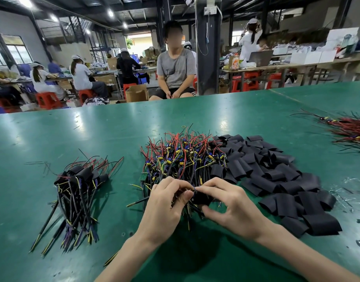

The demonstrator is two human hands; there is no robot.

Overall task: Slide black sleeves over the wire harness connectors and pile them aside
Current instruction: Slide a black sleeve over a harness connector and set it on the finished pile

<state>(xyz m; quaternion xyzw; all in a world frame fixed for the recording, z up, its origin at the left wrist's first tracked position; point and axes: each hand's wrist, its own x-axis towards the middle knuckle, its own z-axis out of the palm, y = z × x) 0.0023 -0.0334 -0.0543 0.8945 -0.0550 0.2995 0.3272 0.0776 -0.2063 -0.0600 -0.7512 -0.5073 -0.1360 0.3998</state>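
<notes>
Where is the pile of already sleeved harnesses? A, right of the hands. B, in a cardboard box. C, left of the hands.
C: the sleeved pile lies left of the left hand; the loose sleeves are on the right.

black sleeve (pixel 202 199) half hidden under right hand (pixel 234 206) fingers; harness (pixel 188 211) connector buried between it and left hand (pixel 164 204), can't make out. red wire bundle (pixel 348 129) clipped by right edge.

Factory assembly hall, long green worktables (pixel 93 129), capped workers (pixel 81 76) on red stools (pixel 46 99), cardboard boxes (pixel 137 93), ceiling lamps (pixel 25 2)
</notes>
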